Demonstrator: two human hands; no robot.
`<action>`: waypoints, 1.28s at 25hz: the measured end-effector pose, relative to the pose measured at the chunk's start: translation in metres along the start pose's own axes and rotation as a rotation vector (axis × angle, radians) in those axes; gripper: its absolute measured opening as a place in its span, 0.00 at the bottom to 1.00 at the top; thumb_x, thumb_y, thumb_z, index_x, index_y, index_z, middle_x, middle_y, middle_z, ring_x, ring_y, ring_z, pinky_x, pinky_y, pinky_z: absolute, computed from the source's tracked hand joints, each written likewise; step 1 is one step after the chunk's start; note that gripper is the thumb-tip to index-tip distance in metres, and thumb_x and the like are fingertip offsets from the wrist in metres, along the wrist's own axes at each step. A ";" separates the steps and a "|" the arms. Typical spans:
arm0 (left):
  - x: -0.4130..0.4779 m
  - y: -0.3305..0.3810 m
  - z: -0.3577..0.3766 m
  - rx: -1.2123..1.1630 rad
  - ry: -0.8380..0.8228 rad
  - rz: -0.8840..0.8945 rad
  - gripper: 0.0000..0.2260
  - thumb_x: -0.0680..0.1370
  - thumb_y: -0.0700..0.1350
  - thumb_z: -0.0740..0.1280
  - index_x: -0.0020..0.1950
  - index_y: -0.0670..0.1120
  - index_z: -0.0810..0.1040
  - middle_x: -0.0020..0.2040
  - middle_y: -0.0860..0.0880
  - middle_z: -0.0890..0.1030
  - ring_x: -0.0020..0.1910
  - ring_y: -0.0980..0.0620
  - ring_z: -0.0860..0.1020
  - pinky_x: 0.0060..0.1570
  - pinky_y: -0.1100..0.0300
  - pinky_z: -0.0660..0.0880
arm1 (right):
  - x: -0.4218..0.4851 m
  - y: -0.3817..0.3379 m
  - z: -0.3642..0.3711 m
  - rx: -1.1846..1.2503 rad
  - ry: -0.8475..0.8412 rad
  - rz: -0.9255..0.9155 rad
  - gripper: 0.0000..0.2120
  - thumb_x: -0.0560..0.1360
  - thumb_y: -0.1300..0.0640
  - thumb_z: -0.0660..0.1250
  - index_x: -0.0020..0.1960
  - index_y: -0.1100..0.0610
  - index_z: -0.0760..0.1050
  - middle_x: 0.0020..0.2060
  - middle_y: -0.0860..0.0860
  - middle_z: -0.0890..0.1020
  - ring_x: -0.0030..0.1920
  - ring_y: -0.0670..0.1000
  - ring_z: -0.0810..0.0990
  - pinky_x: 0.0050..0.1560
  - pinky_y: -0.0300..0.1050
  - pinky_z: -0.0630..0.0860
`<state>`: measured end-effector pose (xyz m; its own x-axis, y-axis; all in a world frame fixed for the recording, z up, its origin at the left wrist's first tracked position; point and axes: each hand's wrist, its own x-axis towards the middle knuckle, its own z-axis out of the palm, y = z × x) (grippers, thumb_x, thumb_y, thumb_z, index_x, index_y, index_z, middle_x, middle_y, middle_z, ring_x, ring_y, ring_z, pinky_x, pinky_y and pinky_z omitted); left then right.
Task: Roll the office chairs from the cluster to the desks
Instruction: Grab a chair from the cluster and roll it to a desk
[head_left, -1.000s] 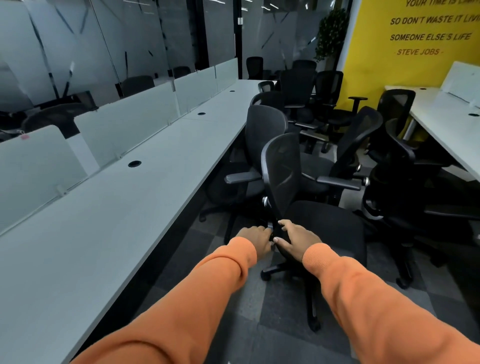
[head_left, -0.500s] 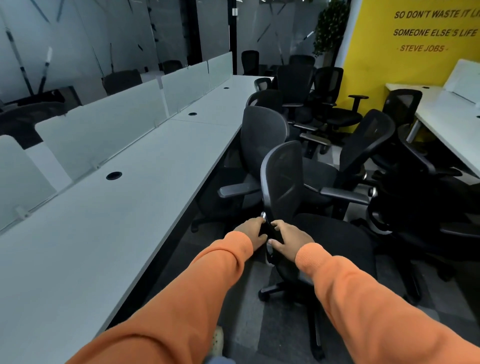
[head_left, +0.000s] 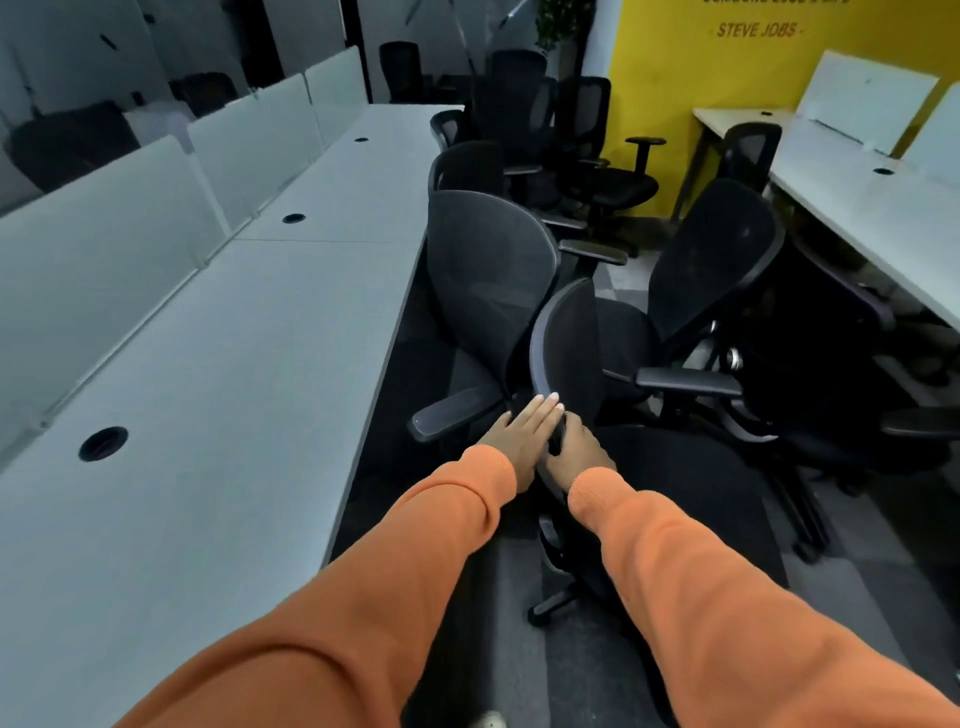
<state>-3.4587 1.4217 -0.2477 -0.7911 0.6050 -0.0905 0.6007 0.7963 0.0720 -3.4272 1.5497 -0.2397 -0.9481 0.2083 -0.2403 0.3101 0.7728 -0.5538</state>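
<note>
From where I stand, the left sleeve (head_left: 363, 597) and right sleeve (head_left: 727, 597) are bright orange, a thick soft sweatshirt fabric creasing loosely along the forearms. Each ends in a snug ribbed cuff (head_left: 491, 470). The left hand (head_left: 524, 436) and right hand (head_left: 584, 449) are bare.

Left hand (head_left: 519, 441) fingers (head_left: 545, 406) now flat on the near chair (head_left: 569, 343) backrest, no longer curled.

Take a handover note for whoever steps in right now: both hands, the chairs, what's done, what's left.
Left hand lies flat on the backrest of the nearest chair; right hand grips its lower frame.
This chair is in the aisle beside the long desk, not tucked in.
Other chairs crowd the cluster by the yellow wall.
To do: roll this one to the desk, then the others.
</note>
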 end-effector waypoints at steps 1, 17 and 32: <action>0.005 -0.007 0.001 0.065 0.000 0.053 0.39 0.78 0.38 0.62 0.80 0.47 0.38 0.80 0.51 0.36 0.79 0.52 0.38 0.76 0.48 0.50 | 0.003 -0.002 0.003 0.032 0.018 0.050 0.29 0.76 0.48 0.68 0.73 0.50 0.62 0.63 0.52 0.77 0.59 0.56 0.78 0.57 0.53 0.75; 0.068 -0.031 -0.023 -0.106 -0.043 0.326 0.27 0.79 0.45 0.68 0.75 0.54 0.63 0.79 0.56 0.55 0.79 0.55 0.45 0.76 0.43 0.50 | -0.066 0.089 -0.037 -0.037 -0.102 0.012 0.32 0.76 0.51 0.71 0.76 0.48 0.63 0.63 0.48 0.79 0.61 0.50 0.78 0.64 0.41 0.71; -0.021 0.182 0.032 -0.006 0.163 0.353 0.29 0.72 0.71 0.61 0.54 0.46 0.74 0.52 0.48 0.77 0.54 0.46 0.74 0.60 0.54 0.65 | -0.181 0.206 -0.106 -0.591 -0.040 0.289 0.25 0.66 0.33 0.69 0.56 0.46 0.72 0.50 0.48 0.80 0.53 0.54 0.80 0.53 0.49 0.72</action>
<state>-3.3290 1.5539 -0.2648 -0.5444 0.8329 0.0996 0.8388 0.5391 0.0765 -3.1986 1.7350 -0.2259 -0.8254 0.4436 -0.3493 0.4504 0.8904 0.0664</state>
